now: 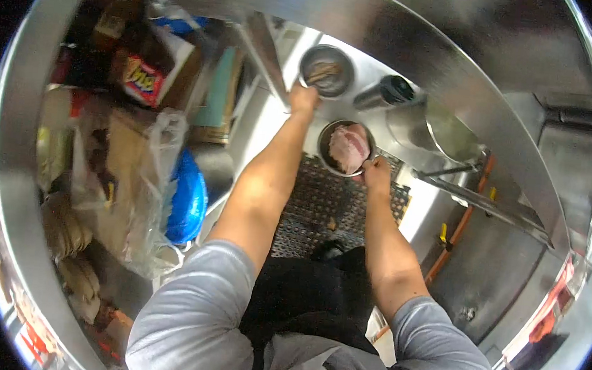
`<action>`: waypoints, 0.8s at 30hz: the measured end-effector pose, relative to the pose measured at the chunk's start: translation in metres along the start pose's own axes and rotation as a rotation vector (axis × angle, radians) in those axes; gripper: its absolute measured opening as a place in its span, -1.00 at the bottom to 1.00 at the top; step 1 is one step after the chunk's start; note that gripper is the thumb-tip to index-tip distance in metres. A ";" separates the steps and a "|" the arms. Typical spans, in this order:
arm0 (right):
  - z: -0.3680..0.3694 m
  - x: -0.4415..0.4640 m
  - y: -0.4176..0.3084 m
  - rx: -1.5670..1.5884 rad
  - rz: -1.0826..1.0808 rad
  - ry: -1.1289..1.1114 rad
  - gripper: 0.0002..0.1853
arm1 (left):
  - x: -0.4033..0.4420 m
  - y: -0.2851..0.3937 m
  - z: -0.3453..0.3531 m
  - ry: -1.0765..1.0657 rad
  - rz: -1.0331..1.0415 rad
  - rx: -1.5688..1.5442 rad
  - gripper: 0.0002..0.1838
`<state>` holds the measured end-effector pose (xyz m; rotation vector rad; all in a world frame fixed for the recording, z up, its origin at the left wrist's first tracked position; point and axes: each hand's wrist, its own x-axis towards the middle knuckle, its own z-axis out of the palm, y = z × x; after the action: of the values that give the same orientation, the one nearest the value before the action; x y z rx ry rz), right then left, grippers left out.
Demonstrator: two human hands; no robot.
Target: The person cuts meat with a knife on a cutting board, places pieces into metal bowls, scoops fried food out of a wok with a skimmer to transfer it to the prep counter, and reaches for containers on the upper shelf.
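Note:
Stretched forward, my left hand (305, 98) is closed on the near rim of a round metal bowl (345, 58). Brown strips (324, 72), whose kind I cannot make out, lie in that bowl. My right hand (378, 171) grips the right edge of a second metal bowl (324, 154), nearer to me and held over the floor mat. A piece of pale pink raw meat (349, 148) fills most of it. My fingertips on both rims are partly hidden.
A dark cylindrical container (390, 91) and a large metal pot (412, 127) stand to the right. Below is a perforated rubber mat (308, 203). Cluttered shelves on the left hold a blue plastic item (189, 201) and a clear bag (165, 136). A curved steel edge (459, 55) crosses above.

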<state>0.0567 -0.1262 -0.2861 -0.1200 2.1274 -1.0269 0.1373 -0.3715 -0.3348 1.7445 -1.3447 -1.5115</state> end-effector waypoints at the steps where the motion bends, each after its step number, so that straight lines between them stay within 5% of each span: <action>1: 0.010 0.017 -0.003 -0.171 -0.025 -0.023 -0.80 | -0.015 0.010 -0.011 -0.035 0.027 -0.113 -0.78; 4: 0.059 0.064 -0.002 0.142 -0.052 -0.104 -0.85 | -0.048 0.028 -0.040 -0.148 -0.025 -0.216 -0.87; 10: 0.066 0.070 -0.017 0.016 -0.009 -0.169 -0.71 | -0.096 0.017 -0.061 -0.126 -0.048 -0.211 -0.82; 14: 0.006 0.045 0.076 -0.663 -0.593 -0.107 -0.60 | -0.125 -0.041 -0.070 -0.100 -0.141 -0.128 -0.82; 18: -0.073 -0.082 0.123 -1.108 -0.474 -0.407 -0.63 | -0.198 -0.014 -0.115 -0.164 -0.282 -0.328 -0.80; 22: -0.138 -0.236 0.115 -0.718 -0.142 -0.507 -0.58 | -0.260 0.018 -0.185 -0.135 -0.300 -0.478 -0.73; 24: -0.153 -0.293 0.125 -0.699 -0.243 -0.388 -0.60 | -0.284 0.029 -0.220 -0.094 -0.286 -0.460 -0.74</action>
<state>0.1906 0.1668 -0.1405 -0.8582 2.0386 -0.2993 0.3543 -0.1872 -0.1140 1.6236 -0.7204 -1.8970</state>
